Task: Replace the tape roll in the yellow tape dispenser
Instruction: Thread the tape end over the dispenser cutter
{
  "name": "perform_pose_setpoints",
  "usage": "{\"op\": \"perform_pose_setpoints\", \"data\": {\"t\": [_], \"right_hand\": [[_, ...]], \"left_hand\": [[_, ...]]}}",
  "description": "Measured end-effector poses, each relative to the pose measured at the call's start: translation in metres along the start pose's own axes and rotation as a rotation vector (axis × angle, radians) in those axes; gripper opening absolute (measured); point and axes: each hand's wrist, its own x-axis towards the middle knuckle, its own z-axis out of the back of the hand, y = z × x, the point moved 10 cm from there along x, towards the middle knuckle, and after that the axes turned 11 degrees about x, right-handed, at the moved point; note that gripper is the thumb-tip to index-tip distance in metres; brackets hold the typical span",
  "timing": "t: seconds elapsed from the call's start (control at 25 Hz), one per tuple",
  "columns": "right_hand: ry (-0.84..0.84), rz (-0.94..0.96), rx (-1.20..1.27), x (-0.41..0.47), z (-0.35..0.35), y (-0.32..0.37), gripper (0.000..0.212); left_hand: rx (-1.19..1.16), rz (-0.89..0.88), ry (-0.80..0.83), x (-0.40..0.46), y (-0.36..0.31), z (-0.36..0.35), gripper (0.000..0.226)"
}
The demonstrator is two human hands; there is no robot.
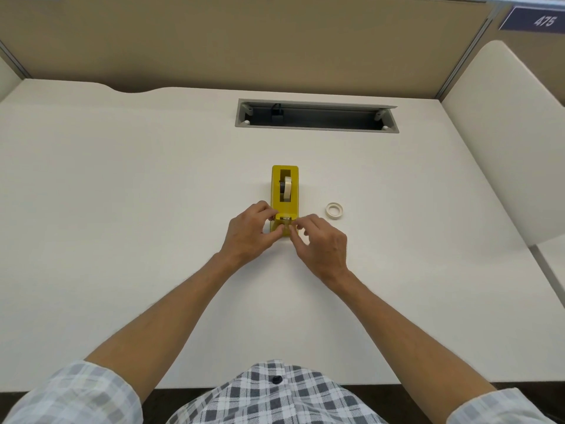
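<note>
The yellow tape dispenser [285, 191] stands upright in the middle of the white desk, its cutter end toward me. A pale tape roll [287, 188] sits in its slot. My left hand [249, 232] grips the near left side of the dispenser by the cutter. My right hand [321, 244] is at the near right side, thumb and forefinger pinched together at the cutter blade; whether they hold the tape end is too small to tell. A second, small white tape roll [334, 210] lies flat on the desk to the right of the dispenser.
A grey cable tray opening [316, 126] is set into the desk behind the dispenser. A beige partition [244, 41] rises at the back and a white side panel [507, 142] at the right. The desk's front edge [183, 388] runs near my shirt.
</note>
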Motion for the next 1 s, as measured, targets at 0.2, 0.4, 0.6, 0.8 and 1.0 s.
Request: {"op": "perform_pose_setpoints", "data": {"t": [0.2,0.4,0.6,0.8,1.0], "right_hand": [[0.122,-0.101,0.002,0.009,-0.011,-0.012,0.036],[0.162,0.001,-0.058,0.012,-0.014,-0.003,0.031],[0.165,0.000,-0.046,0.017,-0.012,-0.002,0.026],[0.216,-0.025,-0.009,0.020,-0.016,-0.004,0.028],[0.235,-0.032,-0.009,0.019,-0.018,-0.006,0.027]], "left_hand": [[0.008,-0.007,-0.001,0.001,-0.002,0.002,0.034],[-0.024,0.005,0.008,-0.002,-0.001,0.002,0.035],[-0.018,0.019,0.017,-0.002,-0.001,0.000,0.033],[0.004,0.009,0.015,-0.001,-0.002,0.001,0.035],[0.016,0.010,0.014,0.000,-0.002,0.000,0.033]]}}
